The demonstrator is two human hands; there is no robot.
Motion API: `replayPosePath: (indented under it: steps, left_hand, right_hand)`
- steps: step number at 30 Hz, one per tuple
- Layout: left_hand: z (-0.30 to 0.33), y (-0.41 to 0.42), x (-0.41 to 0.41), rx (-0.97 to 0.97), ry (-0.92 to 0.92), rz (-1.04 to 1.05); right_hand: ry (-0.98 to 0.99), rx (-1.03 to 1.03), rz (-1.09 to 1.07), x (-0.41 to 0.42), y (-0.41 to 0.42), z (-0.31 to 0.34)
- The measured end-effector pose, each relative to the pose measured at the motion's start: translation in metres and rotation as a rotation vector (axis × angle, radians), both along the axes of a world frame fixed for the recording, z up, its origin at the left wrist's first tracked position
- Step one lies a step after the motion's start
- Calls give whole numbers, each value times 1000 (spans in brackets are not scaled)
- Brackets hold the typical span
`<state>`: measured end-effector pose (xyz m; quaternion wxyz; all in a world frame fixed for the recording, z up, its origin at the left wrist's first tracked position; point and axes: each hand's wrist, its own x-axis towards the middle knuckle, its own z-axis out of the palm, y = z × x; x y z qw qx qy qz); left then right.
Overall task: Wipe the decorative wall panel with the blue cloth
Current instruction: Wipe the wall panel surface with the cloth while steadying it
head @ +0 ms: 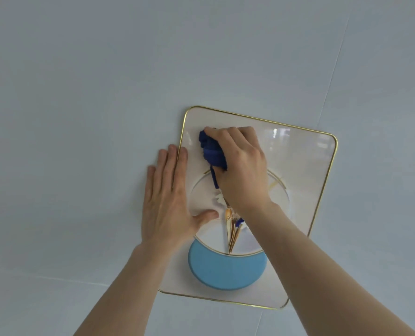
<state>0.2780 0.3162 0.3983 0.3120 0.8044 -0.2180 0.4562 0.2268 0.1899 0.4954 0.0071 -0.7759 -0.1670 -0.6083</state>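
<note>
The decorative wall panel (301,166) is a glossy cream rectangle with a thin gold rim, a pale circle, a light blue crescent and a gold-and-blue leaf motif. It hangs tilted on a pale wall. My right hand (240,166) presses a bunched dark blue cloth (212,154) against the panel's upper left area, fingers closed over it; a strip of cloth trails down under the palm. My left hand (169,197) lies flat with fingers together across the panel's left edge, thumb resting on the pale circle.
Pale grey-blue wall (80,93) surrounds the panel on every side, with faint seams running up at the right and across low on the left. Both bare forearms reach up from the bottom of the view.
</note>
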Motion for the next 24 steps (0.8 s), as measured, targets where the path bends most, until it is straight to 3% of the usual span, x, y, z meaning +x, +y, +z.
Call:
replayPosePath:
  steps: [10,16,24]
  left_hand:
    - [-5,3,10,-21,-71,-9]
    - [-4,3,9,-39,-52,-36]
    - [-5,0,9,-66,-61,-19]
  right_hand:
    - [18,-346,-82,-2,-21,-36]
    - [-156,3,-105,11,-16,11]
    - [85,-304,-52,-5,-20,-64]
